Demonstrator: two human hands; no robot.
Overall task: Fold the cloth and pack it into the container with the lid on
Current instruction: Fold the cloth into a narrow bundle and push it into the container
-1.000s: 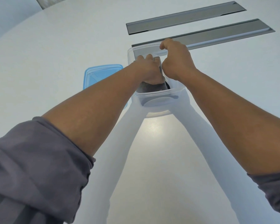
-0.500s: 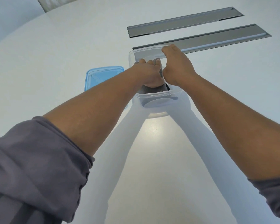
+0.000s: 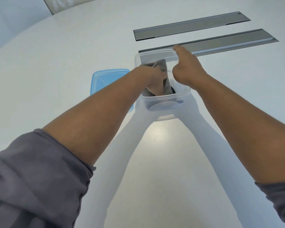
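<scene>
- My left hand (image 3: 152,79) was down inside the clear rectangular plastic container (image 3: 161,97), fingers closed on the folded grey cloth (image 3: 162,66), which stood bunched against the container's left wall with its upper fold showing above my knuckles.
- A second before, that fold was hidden under both hands; it had since come into view, and my right hand (image 3: 188,69) had drawn away from the left one toward the container's right wall.
- My right hand lay at the right rim, thumb reaching to the far right corner; whether its fingers were curled onto the rim or merely resting I cannot tell, as the back of the hand hid them.
- The container stood toward the far middle of the white tabletop (image 3: 56,63), just short of the nearer of two grey metal recessed strips (image 3: 220,44).
- The blue translucent plastic lid (image 3: 104,79) lay flat on the tabletop just left of the container, untouched.
- Judgement: the cloth was in but not yet pressed flat below the rim. Seating it remained, then fitting the lid.
</scene>
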